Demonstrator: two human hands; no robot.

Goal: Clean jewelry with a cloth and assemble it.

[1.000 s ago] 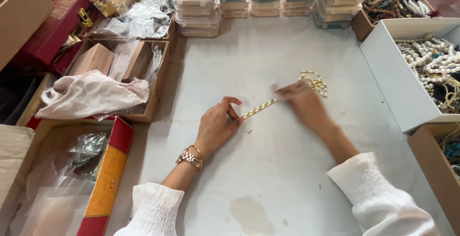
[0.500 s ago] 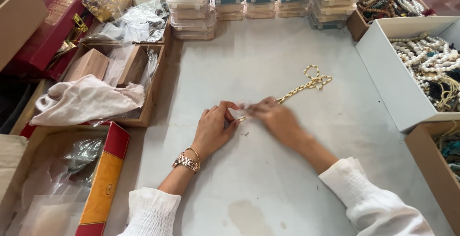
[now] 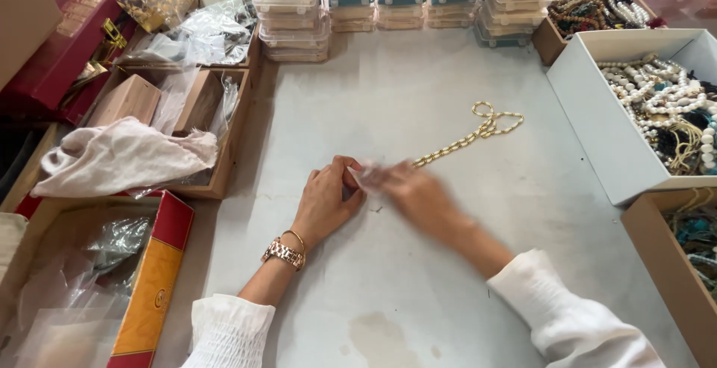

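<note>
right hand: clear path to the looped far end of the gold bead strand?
Probably yes. The right hand sits at the near end of the gold bead strand, and only bare grey table lies along the way to its loops. The hand is motion-blurred, so grip is unclear.

Pale grey tabletop (image 3: 418, 99), even soft light

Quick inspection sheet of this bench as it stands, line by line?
Surface: pale grey tabletop, faint stains near the front edge.
Job's things: gold bead chain lying flat, looped at its far end.
Clutter: stacked clear plastic boxes; white box of pearl necklaces; crumpled beige cloth; red and orange carton.
Grippers: left hand and right hand meet at the chain's near end; right blurred.
Cables: nothing seen.
Surroundings: nothing seen.
</note>
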